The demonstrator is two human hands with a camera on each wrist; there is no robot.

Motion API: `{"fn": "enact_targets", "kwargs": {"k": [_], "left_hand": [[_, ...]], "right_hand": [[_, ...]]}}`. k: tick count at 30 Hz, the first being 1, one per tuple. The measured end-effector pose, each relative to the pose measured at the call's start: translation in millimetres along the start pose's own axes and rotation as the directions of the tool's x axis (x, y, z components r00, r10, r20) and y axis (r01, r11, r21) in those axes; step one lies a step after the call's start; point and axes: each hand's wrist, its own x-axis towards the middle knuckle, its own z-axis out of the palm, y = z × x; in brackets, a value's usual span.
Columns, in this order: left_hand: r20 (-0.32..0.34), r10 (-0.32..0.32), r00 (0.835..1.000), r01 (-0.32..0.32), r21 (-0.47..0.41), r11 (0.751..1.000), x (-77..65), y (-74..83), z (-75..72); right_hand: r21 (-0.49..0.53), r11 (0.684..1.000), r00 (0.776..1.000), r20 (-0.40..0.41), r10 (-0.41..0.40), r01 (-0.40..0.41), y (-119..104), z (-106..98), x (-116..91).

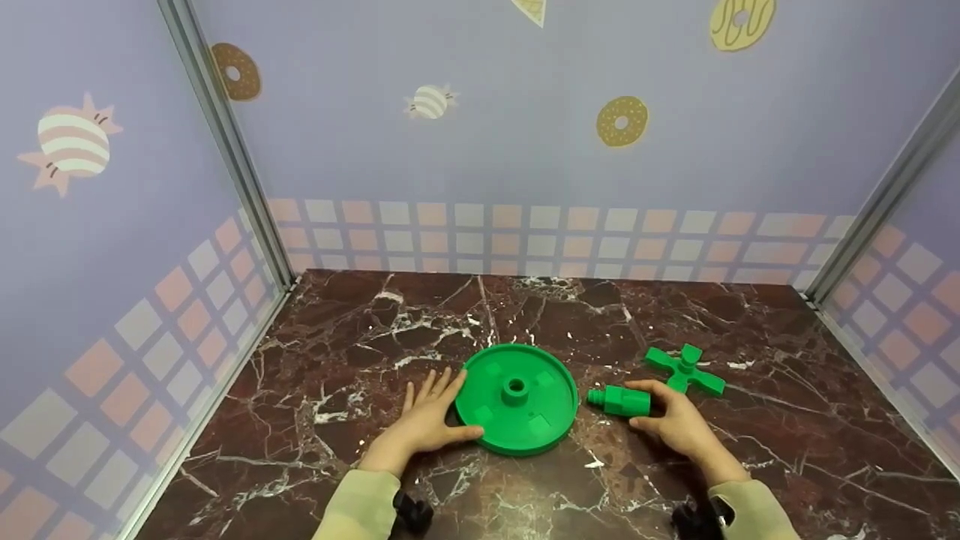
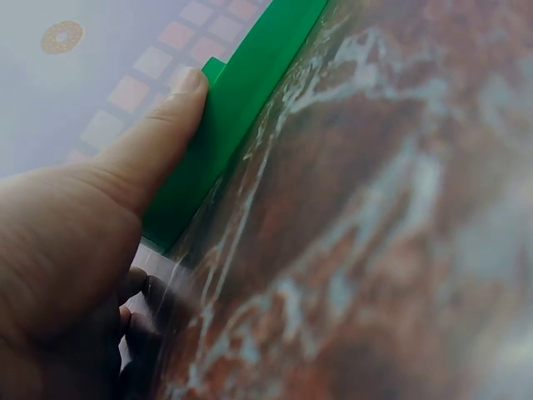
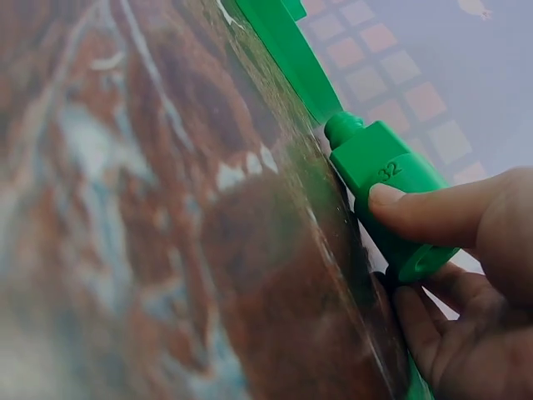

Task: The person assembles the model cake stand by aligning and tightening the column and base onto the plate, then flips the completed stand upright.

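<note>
Nearest us, two pale sleeves reach in over a glossy, dark red-brown marbled tabletop. Our left hand rests at the left edge of a wide green plastic disc with a raised rim; the fingers are straight and somewhat apart, the thumb laid over the near part of the rim.

Just right of the disc, and apart from it, our right hand pinches a short green plastic bolt with a faceted body, its threaded end turned toward the disc. Thumb and index finger are clamped on opposite sides of the body. The right wrist view shows "32" on one face.

We judge the bolt light, stiff and rather smooth; the facets should give the best grip, leaving the thread free. The disc looks rigid and light too, likely to slide on this polished surface, so the rim is the place to steady it. It is shallow like a tray, and a hollow round post rises in its middle.

Beyond the right hand lies a green plastic four-armed cross. Farthest off stands a lilac wall with pink and white squares.
</note>
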Motion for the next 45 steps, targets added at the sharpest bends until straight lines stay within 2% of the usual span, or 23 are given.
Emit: {"fn": "enact_targets", "kwargs": {"k": [6,13,19,26,34,45], "left_hand": [[0.002,-0.003,1.000,0.003,0.009,1.000,-0.5,1.1,-0.9],[0.007,-0.016,1.000,0.016,-0.001,1.000,-0.3,1.3,-0.5],[0.001,-0.015,1.000,0.015,-0.007,1.000,-0.4,1.7,-1.5],[-0.003,-0.009,1.000,0.009,-0.012,1.000,-0.4,1.7,-1.0],[0.001,-0.008,1.000,0.009,-0.017,1.000,-1.0,2.1,-0.7],[0.000,-0.014,1.000,0.014,-0.015,1.000,-0.7,2.8,-1.1]], "right_hand": [[-0.034,0.999,1.000,-0.023,0.015,-0.016,2.6,0.5,1.1],[0.067,0.997,0.999,-0.027,0.046,-0.044,-1.1,-0.6,0.9],[0.058,0.998,0.997,-0.075,-0.004,0.008,-8.4,-0.1,0.7],[0.149,0.987,0.994,-0.097,-0.042,0.056,-19.7,0.3,-3.3],[0.189,0.977,0.990,-0.114,-0.081,0.102,-28.4,1.6,-6.6],[0.257,0.962,0.986,-0.161,-0.050,0.090,-35.3,3.6,-9.4]]}}
